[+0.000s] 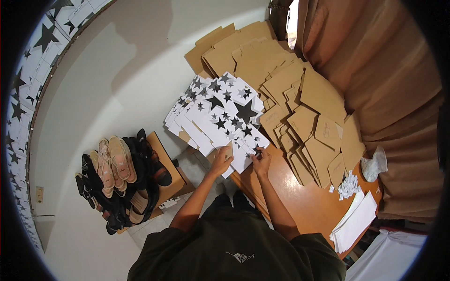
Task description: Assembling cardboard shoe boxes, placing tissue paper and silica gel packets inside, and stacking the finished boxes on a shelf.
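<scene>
White cardboard box blanks printed with black and grey stars (206, 100) lie in a fanned pile in front of me, at the left end of the table. My left hand (221, 161) is closed on the near edge of one star-printed blank (240, 157), with a bit of brown cardboard showing by its fingertips. The fingers of my right hand (261, 162) are bent round the right edge of that same blank. What lies under those fingertips is hidden.
Brown cardboard blanks (323, 96) overlap across the back and right of the wooden table (276, 175). Small white tags (348, 186), a clear plastic bag (374, 164) and white paper sheets (355, 222) lie at the right. Sandals and shoes (119, 161) crowd a brown box (171, 171) to my left.
</scene>
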Demonstrator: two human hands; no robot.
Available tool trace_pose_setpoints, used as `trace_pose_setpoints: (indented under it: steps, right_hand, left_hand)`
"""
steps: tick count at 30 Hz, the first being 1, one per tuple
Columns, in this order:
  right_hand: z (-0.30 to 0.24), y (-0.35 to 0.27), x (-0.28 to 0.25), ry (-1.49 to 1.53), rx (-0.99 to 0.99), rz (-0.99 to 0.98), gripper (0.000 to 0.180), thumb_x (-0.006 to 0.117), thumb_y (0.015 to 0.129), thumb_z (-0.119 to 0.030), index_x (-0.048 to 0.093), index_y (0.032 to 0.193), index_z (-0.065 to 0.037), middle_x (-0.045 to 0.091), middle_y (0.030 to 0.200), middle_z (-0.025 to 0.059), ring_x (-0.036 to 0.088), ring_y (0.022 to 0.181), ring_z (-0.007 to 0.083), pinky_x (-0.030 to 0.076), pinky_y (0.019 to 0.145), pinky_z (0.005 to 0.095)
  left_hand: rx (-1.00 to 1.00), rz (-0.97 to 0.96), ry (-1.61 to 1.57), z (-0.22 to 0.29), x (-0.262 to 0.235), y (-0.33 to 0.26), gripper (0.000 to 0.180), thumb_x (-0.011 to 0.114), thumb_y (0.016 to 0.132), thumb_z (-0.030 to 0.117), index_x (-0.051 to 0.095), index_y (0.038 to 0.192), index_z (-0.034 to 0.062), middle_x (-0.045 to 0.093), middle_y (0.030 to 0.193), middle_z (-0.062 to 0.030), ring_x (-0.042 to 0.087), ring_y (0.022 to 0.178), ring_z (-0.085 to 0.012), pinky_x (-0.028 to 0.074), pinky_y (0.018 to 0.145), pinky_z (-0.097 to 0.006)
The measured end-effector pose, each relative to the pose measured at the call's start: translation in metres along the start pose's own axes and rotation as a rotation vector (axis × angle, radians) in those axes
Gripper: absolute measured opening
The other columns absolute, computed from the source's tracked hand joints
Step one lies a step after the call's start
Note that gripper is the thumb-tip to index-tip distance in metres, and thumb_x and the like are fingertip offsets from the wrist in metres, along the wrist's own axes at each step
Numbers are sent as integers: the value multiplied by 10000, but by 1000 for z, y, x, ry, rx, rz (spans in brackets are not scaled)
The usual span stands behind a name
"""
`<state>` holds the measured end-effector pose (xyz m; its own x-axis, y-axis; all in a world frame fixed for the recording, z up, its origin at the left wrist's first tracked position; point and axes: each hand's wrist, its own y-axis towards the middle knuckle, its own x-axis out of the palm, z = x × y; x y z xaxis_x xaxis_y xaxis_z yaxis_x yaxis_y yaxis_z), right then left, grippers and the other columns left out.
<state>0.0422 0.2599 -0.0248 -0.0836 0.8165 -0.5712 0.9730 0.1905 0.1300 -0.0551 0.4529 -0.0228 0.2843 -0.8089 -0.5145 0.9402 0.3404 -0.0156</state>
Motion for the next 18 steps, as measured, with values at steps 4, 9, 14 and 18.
trace_pose_setpoints:
  steps: [4,9,14,18]
  right_hand:
    - [-34,9,-30,524,283,-49,304,720,868,31,657,1157,-38,610,905,15,553,752,93,478,689,241]
    - [-79,31,-59,776,275,10,263,717,860,55,693,1109,-22,515,792,-46,504,712,59,439,643,214]
    - [-153,58,-98,845,60,-32,244,711,901,22,695,1142,-18,556,778,-52,500,698,39,420,638,194]
    - [-199,80,-120,822,-128,-59,326,690,956,-70,641,1274,-19,634,898,9,591,795,80,486,723,230]
  left_hand:
    - [172,-12,58,16,-19,-4,648,658,773,-8,513,1393,110,486,1404,-145,500,1275,-345,398,1096,-464]
    - [187,-100,507,142,-88,-17,800,710,734,21,484,1473,228,495,1484,-61,402,1404,-268,189,1132,-565]
    - [404,175,670,166,-110,3,667,685,790,13,591,1409,242,581,1431,25,461,1390,-173,149,1132,-585]
    - [591,256,576,163,-118,29,597,655,821,12,613,1388,194,666,1311,-11,601,1247,-195,230,1133,-546]
